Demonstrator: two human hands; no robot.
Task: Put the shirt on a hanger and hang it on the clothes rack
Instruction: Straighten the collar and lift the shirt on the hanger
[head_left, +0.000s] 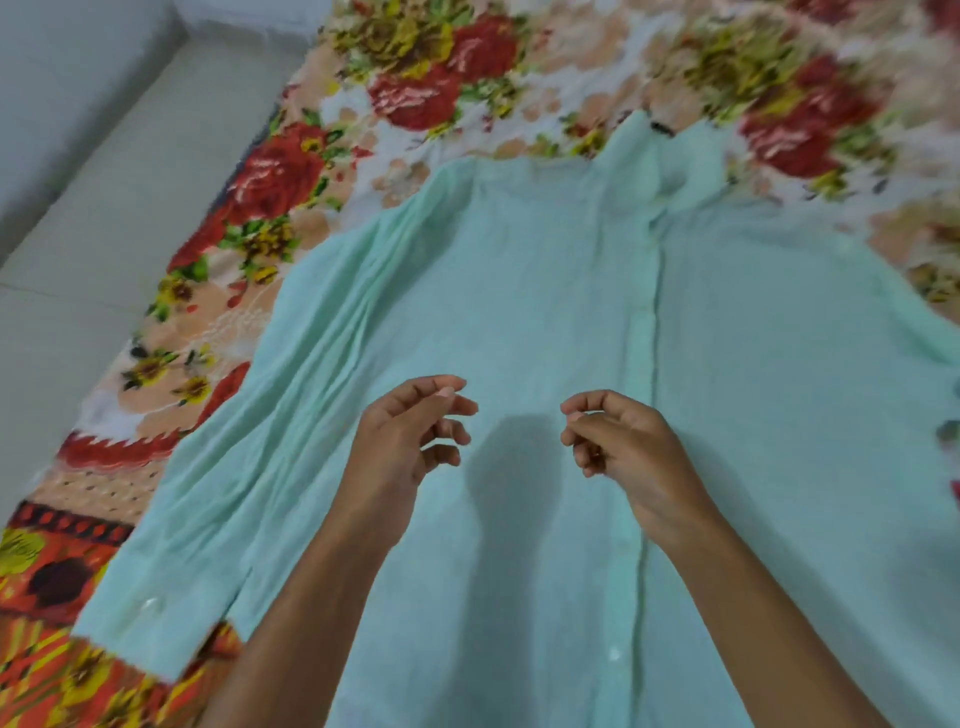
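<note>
Nearest the camera, two bare forearms reach forward over the shirt (519, 291). The left hand (405, 447) and right hand (623, 452) hover side by side, a small gap between them, above the middle of the garment. Each grip is released: the fingers hang loosely curled, thumb near the fingertips, holding nothing; whether any fingertip brushes the cloth cannot be told.

The pale mint shirt lies spread flat, front up, on the floral bedsheet (415, 93) of the bed. Its long axis runs from the near edge of the bed away from the person, hem closest, collar (654, 156) pointing to the far side. The button placket (649, 322) runs along that axis, right of the hands. The sleeve (208, 493) stretches toward the bed's near left edge, cuff (135, 634) nearest. Beyond that edge is pale floor (78, 208).
</note>
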